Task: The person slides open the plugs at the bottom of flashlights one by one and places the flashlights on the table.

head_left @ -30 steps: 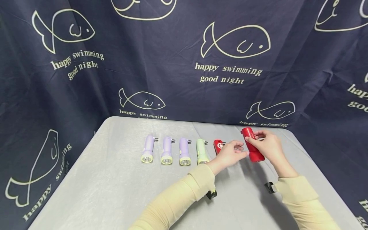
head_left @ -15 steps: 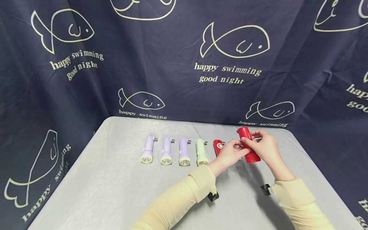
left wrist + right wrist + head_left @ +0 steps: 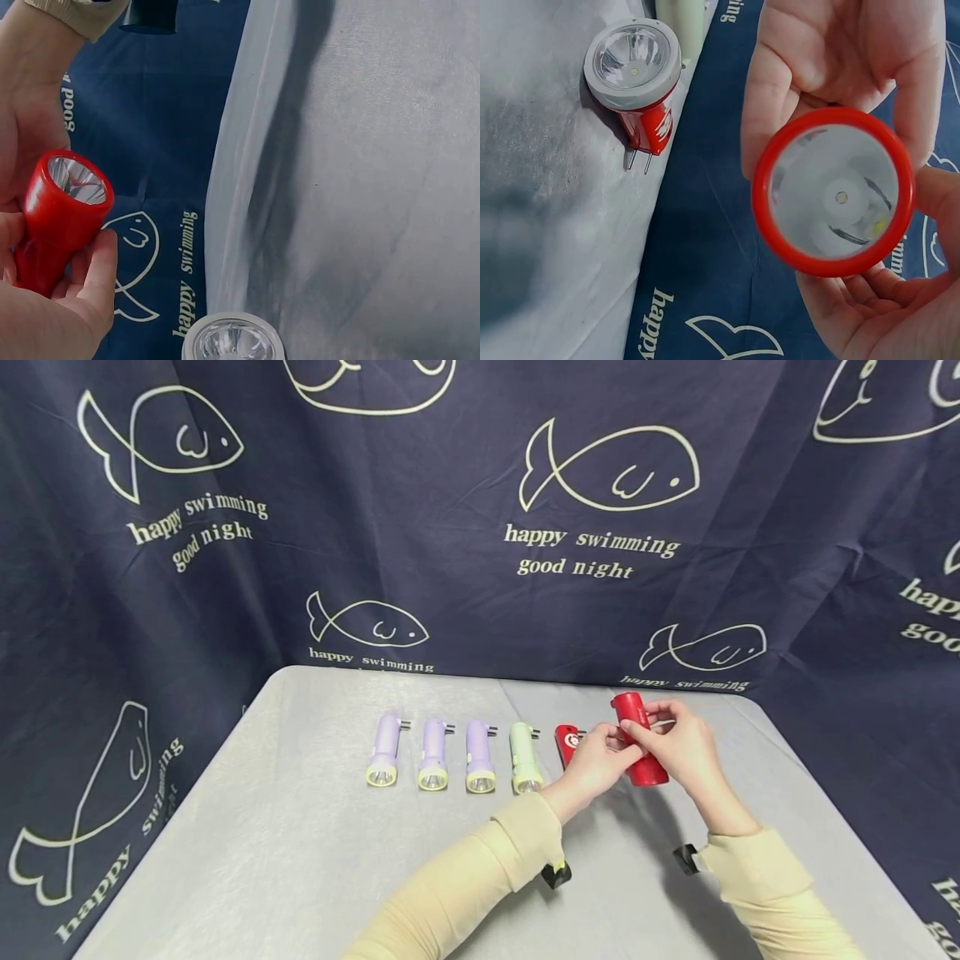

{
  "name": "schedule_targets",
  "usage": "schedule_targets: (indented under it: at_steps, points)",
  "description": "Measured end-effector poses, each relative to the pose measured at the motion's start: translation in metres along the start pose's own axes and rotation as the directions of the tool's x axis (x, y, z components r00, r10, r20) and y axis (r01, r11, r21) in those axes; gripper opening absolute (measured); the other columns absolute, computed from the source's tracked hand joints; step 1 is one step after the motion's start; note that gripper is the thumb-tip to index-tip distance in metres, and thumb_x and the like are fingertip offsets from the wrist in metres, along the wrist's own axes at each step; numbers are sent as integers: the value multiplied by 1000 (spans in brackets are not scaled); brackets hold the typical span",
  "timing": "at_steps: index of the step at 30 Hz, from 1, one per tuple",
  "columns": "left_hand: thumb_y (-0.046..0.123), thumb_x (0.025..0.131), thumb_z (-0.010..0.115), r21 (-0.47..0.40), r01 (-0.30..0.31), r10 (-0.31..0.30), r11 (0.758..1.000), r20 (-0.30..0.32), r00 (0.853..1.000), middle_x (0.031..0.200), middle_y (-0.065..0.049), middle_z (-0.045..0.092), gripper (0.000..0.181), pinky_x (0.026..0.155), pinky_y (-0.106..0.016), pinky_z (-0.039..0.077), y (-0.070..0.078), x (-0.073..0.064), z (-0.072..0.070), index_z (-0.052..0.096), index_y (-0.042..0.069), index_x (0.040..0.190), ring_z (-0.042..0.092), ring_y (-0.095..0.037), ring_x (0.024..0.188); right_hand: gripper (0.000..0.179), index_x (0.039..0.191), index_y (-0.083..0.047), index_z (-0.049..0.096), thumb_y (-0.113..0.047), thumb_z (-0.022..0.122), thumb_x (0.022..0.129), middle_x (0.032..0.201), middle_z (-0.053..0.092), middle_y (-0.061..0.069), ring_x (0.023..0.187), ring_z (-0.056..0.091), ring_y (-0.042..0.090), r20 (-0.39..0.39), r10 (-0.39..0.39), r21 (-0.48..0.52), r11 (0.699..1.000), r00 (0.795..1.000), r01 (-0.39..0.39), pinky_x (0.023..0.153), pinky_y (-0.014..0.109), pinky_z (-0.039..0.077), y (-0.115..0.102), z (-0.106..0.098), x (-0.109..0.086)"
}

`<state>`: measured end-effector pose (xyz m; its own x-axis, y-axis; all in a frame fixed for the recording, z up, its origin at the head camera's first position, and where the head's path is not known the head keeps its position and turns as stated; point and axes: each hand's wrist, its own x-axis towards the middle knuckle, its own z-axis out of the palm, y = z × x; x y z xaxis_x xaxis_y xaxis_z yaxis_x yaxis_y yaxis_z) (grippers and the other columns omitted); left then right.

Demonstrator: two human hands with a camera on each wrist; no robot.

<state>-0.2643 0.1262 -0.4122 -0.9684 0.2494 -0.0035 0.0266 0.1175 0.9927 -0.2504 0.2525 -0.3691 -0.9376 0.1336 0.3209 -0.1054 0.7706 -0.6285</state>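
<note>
Both hands hold a red flashlight (image 3: 649, 772) above the right part of the table. My right hand (image 3: 688, 745) grips its body from the right, thumb across the front. From the left, my left hand (image 3: 594, 767) pinches the same flashlight between thumb and fingers. Its clear lens inside a red rim (image 3: 832, 268) faces the right wrist camera, with fingers on both sides. Just left of the hands lies a second red flashlight (image 3: 567, 742) with a white emblem, partly hidden by my left hand. The right wrist view shows its pale lens ring (image 3: 634, 96) and two plug prongs (image 3: 637, 161).
A green flashlight (image 3: 524, 750) and three purple flashlights, the middle one (image 3: 434, 747) among them, lie in a row on the grey table (image 3: 300, 843), lenses toward me. Behind the table hangs a dark blue curtain (image 3: 465, 527) with fish prints.
My right hand has brought the red flashlight leftward to my left hand, which now holds it too. The flashlights in the row have stayed put.
</note>
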Motion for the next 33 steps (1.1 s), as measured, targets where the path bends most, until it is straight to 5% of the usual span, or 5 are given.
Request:
schedule_targets:
  at_steps: [5,10,18,29,33]
  points:
    - [28,82,72,35,3,-2,999,-6,1000,81,8,60,28,62,-19,48,3,0,-6,60,10,100,54,-3,73,44,110,0,60,-36,67,86,98,66,18,78,64,16,3,3,27,1000,1000,-3,61,16,48,0,-1,1]
    - [29,82,72,52,-3,3,999,2,1000,84,6,61,32,65,-19,48,5,1,-14,61,9,104,55,-3,76,41,115,2,59,-32,60,92,97,63,13,69,58,-5,53,23,208,978,998,-33,60,19,54,-1,0,3]
    - [27,83,72,45,-40,37,998,60,997,87,6,63,35,67,-19,49,2,2,-29,61,8,109,57,-4,78,43,118,6,54,-27,61,92,86,58,-10,75,59,0,124,19,413,908,992,-69,63,21,56,-2,1,2]
    - [25,85,70,-24,-123,126,992,221,967,93,3,65,34,74,-19,51,-5,-2,-54,60,8,114,63,-4,80,24,112,-5,55,-21,59,94,96,63,-9,87,62,4,342,-24,624,753,940,-208,76,21,55,-1,1,2]
    - [20,87,68,-42,-131,137,991,261,955,95,1,64,33,75,-18,51,-4,-5,-60,59,5,115,62,-4,81,11,105,-15,62,-15,57,95,100,64,-7,89,64,5,388,-77,710,660,919,-245,79,22,54,-2,1,1]
